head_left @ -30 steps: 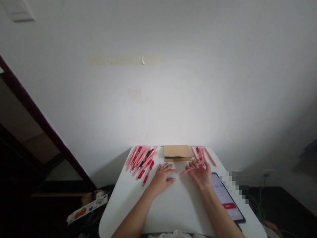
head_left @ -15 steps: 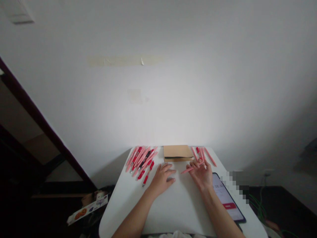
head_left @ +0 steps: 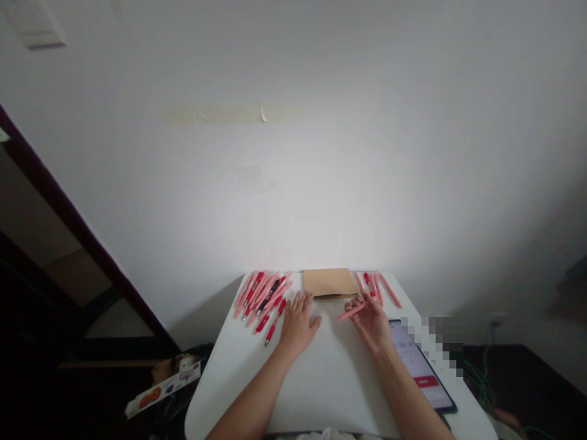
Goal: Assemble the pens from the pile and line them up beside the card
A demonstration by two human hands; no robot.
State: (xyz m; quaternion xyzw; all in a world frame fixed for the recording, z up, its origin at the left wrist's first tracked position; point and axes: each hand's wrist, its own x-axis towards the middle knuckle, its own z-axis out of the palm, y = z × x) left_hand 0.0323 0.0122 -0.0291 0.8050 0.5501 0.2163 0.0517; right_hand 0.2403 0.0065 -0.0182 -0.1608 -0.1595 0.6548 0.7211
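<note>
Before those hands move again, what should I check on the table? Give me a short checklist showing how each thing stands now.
1. Pen held by the right hand: ok, it lies in the curled fingers.
2. Left hand free of pens: ok, fingers spread, palm down, nothing seen in it.
3. Pile of pens neatly lined up: not ok, they overlap at differing angles.
4. Left fingertips clear of the brown notebook: cannot tell, they overlap its near corner in view.
5. Phone screen lit: ok.
</note>
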